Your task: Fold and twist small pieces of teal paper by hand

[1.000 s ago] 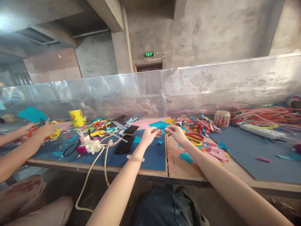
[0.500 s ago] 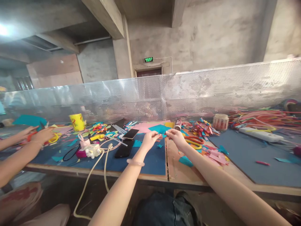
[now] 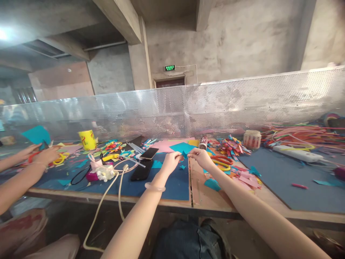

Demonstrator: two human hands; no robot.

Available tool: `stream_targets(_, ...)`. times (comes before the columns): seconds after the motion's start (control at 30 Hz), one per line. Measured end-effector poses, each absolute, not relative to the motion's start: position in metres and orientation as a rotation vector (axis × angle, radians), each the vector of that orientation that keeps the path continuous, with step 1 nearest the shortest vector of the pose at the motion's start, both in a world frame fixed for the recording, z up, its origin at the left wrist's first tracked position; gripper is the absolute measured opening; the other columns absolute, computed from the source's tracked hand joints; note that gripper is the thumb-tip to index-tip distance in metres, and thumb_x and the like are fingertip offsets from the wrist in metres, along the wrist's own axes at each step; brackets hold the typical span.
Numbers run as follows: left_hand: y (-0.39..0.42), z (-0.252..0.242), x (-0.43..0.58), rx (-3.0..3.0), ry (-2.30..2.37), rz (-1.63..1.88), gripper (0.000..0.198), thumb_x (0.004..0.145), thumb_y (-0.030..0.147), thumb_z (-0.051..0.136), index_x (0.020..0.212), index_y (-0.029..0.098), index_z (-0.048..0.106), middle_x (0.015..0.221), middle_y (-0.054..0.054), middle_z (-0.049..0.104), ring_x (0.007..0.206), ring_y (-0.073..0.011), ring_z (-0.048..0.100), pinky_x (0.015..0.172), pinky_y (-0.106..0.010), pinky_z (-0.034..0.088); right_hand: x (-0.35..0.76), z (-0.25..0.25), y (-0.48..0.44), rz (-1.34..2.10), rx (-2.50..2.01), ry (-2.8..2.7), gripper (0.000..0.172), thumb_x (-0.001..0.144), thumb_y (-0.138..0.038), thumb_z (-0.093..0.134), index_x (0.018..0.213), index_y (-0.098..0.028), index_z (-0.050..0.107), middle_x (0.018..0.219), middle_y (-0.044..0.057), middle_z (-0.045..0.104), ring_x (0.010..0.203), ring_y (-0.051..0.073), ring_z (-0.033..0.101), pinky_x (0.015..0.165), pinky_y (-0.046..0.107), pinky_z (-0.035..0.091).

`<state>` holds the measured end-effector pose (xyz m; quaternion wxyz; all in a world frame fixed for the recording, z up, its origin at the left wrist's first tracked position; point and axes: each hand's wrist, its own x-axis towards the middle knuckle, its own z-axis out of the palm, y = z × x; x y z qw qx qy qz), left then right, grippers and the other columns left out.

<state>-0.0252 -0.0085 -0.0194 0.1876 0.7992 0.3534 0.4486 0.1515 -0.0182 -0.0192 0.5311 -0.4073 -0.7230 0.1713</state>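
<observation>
Above the middle of the table, my left hand [image 3: 171, 162] is closed in a pinch, with a pale bracelet [image 3: 155, 187] on its wrist. Facing it, my right hand [image 3: 202, 158] pinches too, its thumb and finger together. Between the fingertips is a small folded piece of blue paper [image 3: 184, 155], gripped from both sides. Its exact shape is too small to make out. Behind it lies a larger blue sheet [image 3: 181, 146]. A small blue paper scrap [image 3: 182, 167] rests on the mat below my fingers.
To the left lie two phones [image 3: 142, 172], a cable [image 3: 120, 194] and a yellow cup [image 3: 87, 139]. Right of my hands are orange-handled scissors [image 3: 222, 162], pink scraps [image 3: 248, 178], a glass jar [image 3: 252, 139] and a power strip [image 3: 298, 154]. Far left, a co-worker's hands [image 3: 44, 154] cut blue paper.
My hands stay pinched near the same spot, and the blue paper between them shows more now. The co-worker's blue sheet has swung upward and tilted.
</observation>
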Motion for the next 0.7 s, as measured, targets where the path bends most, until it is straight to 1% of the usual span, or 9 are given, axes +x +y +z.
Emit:
stream_targets(0.13, -0.0127, -0.0169, -0.0251, 2.323, 1.033, 1.249, 0.019, 0.078, 0.024, 0.044, 0.072, 0.017, 0.061, 0.069, -0.002, 0.065, 0.059, -0.0132, 0.06, 0.061, -0.024, 0.046, 0.1497, -0.0173, -0.022, 0.284, -0.991, -1.779, 0.025, 0.073, -0.039, 0.054, 0.063, -0.018, 0.061, 0.065, 0.001, 0.059, 0.064, 0.013, 0.05, 0.062, 0.025, 0.037)
stream_targets(0.3, -0.0156, -0.0159, -0.0233, 2.348, 1.052, 1.226, 0.019, 0.078, 0.025, 0.045, 0.07, 0.017, 0.06, 0.065, -0.001, 0.063, 0.058, -0.0137, 0.06, 0.059, -0.024, 0.046, 0.1471, -0.0178, -0.0243, 0.219, -0.984, -1.786, 0.024, 0.075, -0.039, 0.051, 0.068, -0.019, 0.062, 0.067, 0.001, 0.059, 0.064, 0.013, 0.05, 0.063, 0.026, 0.038)
stream_targets(0.47, -0.0117, -0.0188, -0.0216, 2.217, 0.959, 1.235, 0.02, 0.078, 0.029, 0.045, 0.074, 0.016, 0.06, 0.07, -0.002, 0.063, 0.058, -0.0144, 0.061, 0.057, -0.024, 0.048, 0.1453, -0.0189, -0.0248, 0.218, -0.967, -1.784, 0.022, 0.074, -0.039, 0.054, 0.068, -0.019, 0.06, 0.067, 0.001, 0.059, 0.064, 0.013, 0.05, 0.063, 0.026, 0.039)
stream_targets(0.7, -0.0145, -0.016, -0.0203, 2.185, 0.933, 1.213, 0.018, 0.076, 0.025, 0.046, 0.073, 0.015, 0.06, 0.068, -0.002, 0.062, 0.059, -0.0148, 0.062, 0.058, -0.025, 0.049, 0.1418, -0.0191, -0.0272, 0.283, -0.964, -1.753, 0.023, 0.075, -0.04, 0.052, 0.071, -0.019, 0.059, 0.068, 0.001, 0.061, 0.065, 0.013, 0.052, 0.064, 0.026, 0.039)
